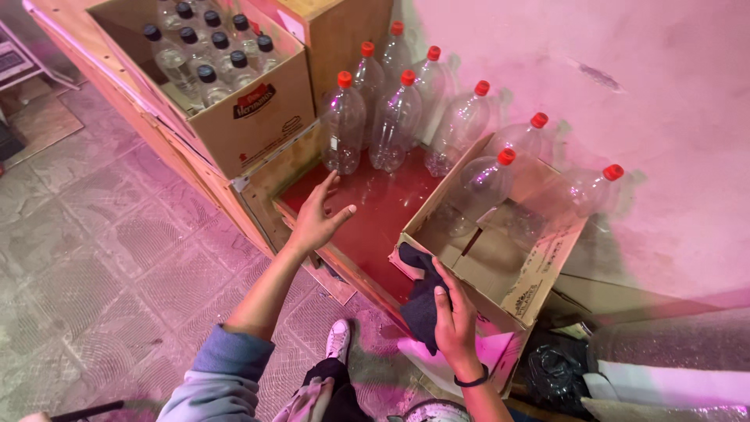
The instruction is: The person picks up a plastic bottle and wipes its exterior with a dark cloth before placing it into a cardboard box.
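The dark cloth hangs over the near edge of the open box, gripped by the right hand. The left hand is spread open over the red tray, nearer the upright bottles standing beyond it.

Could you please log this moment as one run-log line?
left hand: open, reaching toward clear bottles | right hand: gripping dark cloth at cardboard box edge | surface: red tray
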